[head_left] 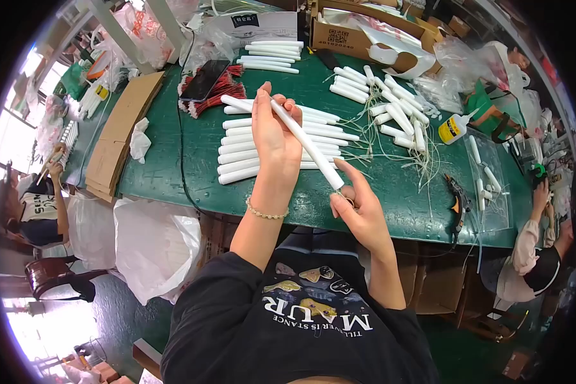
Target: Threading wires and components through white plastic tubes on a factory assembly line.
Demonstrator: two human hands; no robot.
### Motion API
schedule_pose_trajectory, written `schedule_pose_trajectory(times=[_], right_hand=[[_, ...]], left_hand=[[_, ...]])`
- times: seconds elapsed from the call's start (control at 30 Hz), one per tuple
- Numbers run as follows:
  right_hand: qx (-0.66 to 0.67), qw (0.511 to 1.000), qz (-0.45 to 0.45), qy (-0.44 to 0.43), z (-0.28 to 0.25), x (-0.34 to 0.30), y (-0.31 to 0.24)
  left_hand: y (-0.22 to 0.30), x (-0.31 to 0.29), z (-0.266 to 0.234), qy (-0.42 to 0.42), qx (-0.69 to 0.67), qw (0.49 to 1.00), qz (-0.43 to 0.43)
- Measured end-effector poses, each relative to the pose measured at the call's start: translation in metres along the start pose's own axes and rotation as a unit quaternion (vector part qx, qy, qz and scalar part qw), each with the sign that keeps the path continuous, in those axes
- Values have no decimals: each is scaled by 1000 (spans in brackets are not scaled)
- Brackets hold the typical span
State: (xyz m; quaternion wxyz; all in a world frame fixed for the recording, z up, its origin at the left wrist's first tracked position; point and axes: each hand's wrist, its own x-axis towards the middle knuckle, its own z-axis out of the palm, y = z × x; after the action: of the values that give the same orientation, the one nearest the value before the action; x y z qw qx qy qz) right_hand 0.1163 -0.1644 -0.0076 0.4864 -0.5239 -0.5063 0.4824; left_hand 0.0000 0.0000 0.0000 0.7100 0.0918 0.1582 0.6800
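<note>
A slim white tube [310, 148] slants in front of me above the table. My left hand [275, 128] is closed round its upper part, palm up, with fingers curled behind it. My right hand [361, 208] pinches at the lower end, where a thin pale wire seems to come out; the fingertips partly hide that spot. Beneath and behind my left hand lies a row of similar white tubes [238, 158], with thin wires trailing from their right ends. Shorter white tubes [400, 117] are heaped to the right, their wires [429, 169] tangled on the table.
The green table [262, 201] also bears a dark phone [205, 81] on red wires [233, 91], more tubes [272, 53], a glue bottle [452, 128], orange-black pliers [456, 208] and a clear bag [499, 214]. Flat cardboard [123, 131] lies left; an open carton [336, 40] stands behind. People work at both sides.
</note>
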Motion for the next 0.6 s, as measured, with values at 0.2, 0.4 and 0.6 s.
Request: schedule_pose_trajectory(times=[0.2, 0.4, 0.6], right_hand=[[-52, 999, -8, -10, -5, 2, -8], [-122, 992, -35, 18, -8, 6, -11], [-168, 984, -53, 5, -15, 15, 8]], left_hand=[[8, 6, -7, -31, 29, 999, -33], [20, 10, -5, -31, 34, 998, -49], [39, 6, 12, -51, 19, 998, -42]])
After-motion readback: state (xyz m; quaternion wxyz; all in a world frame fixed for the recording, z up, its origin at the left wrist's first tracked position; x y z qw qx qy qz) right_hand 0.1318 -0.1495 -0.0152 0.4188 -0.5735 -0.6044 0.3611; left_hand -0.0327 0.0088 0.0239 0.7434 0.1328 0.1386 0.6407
